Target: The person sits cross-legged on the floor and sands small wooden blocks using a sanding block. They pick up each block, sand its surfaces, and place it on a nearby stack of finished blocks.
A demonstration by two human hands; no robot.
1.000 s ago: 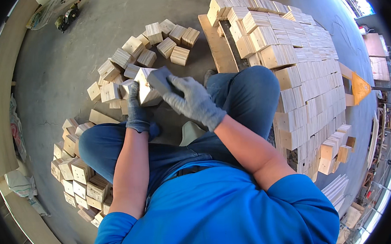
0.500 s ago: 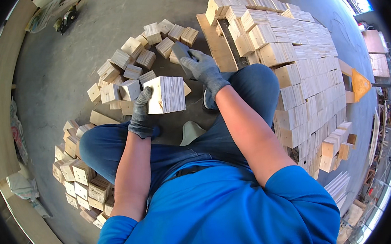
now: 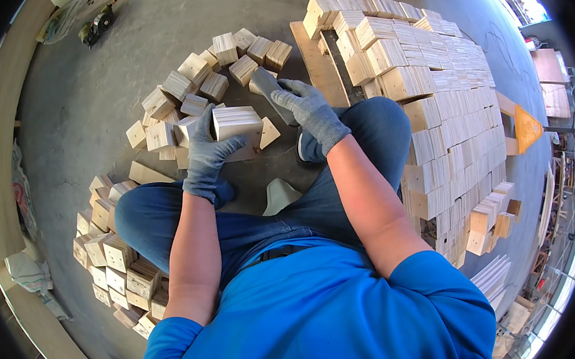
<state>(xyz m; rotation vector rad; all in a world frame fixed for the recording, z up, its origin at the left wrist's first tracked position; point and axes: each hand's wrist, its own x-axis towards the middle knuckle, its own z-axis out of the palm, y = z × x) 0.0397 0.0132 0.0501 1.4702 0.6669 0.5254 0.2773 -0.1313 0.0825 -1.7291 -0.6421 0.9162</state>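
A plywood block (image 3: 238, 124) with striped layered edges is in front of me, between my knees. My left hand (image 3: 207, 155), in a grey knit glove, is right at the block's left and near side with thumb and fingers spread apart. Whether it bears any of the block's weight I cannot tell. My right hand (image 3: 311, 111), gloved too, is closed on a dark grey flat block (image 3: 269, 94), which looks like a sanding block. This flat block is tilted, just right of the plywood block and apart from it.
Loose wooden blocks (image 3: 177, 86) lie piled on the concrete floor ahead. More blocks (image 3: 119, 254) are heaped beside my left knee. At right, a large stack of blocks (image 3: 456, 114) rests on a wooden pallet (image 3: 319, 64). Beyond it is an orange triangular piece (image 3: 528, 129).
The plywood block has turned to show another face and sits slightly farther off. My left hand has loosened from its grip and spread its fingers. The right hand has barely shifted.
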